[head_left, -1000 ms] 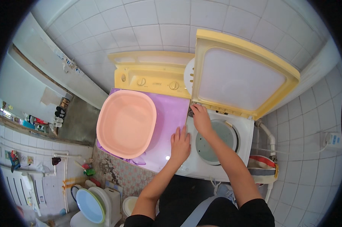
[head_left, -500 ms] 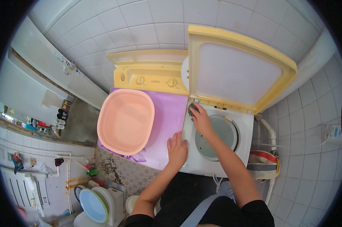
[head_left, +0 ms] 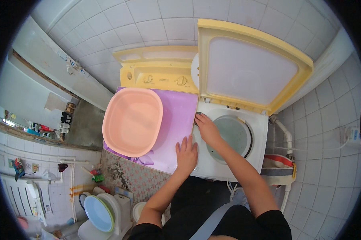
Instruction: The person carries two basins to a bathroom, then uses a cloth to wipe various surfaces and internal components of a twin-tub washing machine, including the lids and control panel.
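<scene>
Well, my right hand [head_left: 206,127], just right of the middle of the frame, has its grip curled snugly over a small dark thing [head_left: 198,113], mostly hid by my fingers, on the left edge of the white top [head_left: 218,170]. My left hand [head_left: 186,155] lies flat and holds nothing. The yellow lid [head_left: 252,70], upper right, is already up. A pink tub [head_left: 132,120] sits left of the middle. I think my work here isn't done, but I can't tell how much is left.
</scene>
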Demonstrator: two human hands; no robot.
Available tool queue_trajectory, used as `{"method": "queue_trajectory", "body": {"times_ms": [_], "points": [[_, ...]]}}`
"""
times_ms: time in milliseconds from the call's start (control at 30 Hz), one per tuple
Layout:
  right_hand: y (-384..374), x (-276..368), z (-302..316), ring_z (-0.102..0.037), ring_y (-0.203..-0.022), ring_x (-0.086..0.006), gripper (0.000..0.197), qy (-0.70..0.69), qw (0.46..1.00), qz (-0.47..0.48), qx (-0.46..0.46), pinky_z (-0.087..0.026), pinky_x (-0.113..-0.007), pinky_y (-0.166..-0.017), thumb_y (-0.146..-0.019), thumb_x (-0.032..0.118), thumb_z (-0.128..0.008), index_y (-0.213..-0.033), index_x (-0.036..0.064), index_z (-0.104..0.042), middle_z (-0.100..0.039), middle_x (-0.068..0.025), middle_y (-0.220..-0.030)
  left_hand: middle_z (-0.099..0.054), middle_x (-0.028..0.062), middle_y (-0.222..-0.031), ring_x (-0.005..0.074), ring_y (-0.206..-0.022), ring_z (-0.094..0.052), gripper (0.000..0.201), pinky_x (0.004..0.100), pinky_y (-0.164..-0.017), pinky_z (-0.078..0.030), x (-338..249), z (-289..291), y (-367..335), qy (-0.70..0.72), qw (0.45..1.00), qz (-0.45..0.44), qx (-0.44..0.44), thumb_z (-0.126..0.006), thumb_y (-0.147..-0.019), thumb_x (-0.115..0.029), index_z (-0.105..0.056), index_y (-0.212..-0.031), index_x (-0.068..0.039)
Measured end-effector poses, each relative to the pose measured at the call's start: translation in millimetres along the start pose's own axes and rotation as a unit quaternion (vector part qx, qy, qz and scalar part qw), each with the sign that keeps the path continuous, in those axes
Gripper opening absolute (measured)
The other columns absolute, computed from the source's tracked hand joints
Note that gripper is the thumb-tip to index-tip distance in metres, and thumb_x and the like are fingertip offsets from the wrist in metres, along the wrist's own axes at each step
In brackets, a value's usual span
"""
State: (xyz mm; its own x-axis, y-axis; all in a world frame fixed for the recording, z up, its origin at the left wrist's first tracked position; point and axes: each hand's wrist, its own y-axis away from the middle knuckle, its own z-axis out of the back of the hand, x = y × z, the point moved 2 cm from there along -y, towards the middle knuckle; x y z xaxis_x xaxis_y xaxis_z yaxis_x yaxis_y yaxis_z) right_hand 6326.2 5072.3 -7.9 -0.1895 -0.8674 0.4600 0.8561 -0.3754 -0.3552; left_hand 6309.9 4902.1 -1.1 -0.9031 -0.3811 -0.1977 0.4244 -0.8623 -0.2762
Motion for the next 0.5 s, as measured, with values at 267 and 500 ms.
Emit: {"method": "queue_trajectory", "body": {"times_ms": [267, 500], "points": [[-7, -16, 32, -0.053, -0.119, -0.0354, 0.032, -0.032, 0.995, -0.090, 0.019, -0.043, -0.041, -0.102, -0.086, 0.003, -0.055, -0.116, 0.0026, -0.066, -0.056, -0.0177, -0.130, -0.049, 0.0192, -0.137, 0.0365, -0.126, -0.045, 0.029, 0.0624, -0.101, -0.032, 0, 0, -1, 0.014, 1.000, 0.017, -0.017, -0.060, -0.081, -0.015, -0.068, -0.105, -0.002], [30, -5, -10, -0.040, -0.135, -0.0366, 0.036, -0.070, 0.993, -0.097, 0.001, -0.033, -0.039, -0.113, -0.099, 0.008, -0.043, -0.133, 0.0022, -0.052, -0.043, -0.0197, -0.146, -0.049, 0.0198, -0.136, 0.0371, -0.125, -0.045, 0.026, 0.0629, -0.099, -0.033, -4, 0, -5, 0.007, 1.000, 0.020, -0.012, -0.059, -0.081, -0.014, -0.067, -0.102, -0.001]]}}
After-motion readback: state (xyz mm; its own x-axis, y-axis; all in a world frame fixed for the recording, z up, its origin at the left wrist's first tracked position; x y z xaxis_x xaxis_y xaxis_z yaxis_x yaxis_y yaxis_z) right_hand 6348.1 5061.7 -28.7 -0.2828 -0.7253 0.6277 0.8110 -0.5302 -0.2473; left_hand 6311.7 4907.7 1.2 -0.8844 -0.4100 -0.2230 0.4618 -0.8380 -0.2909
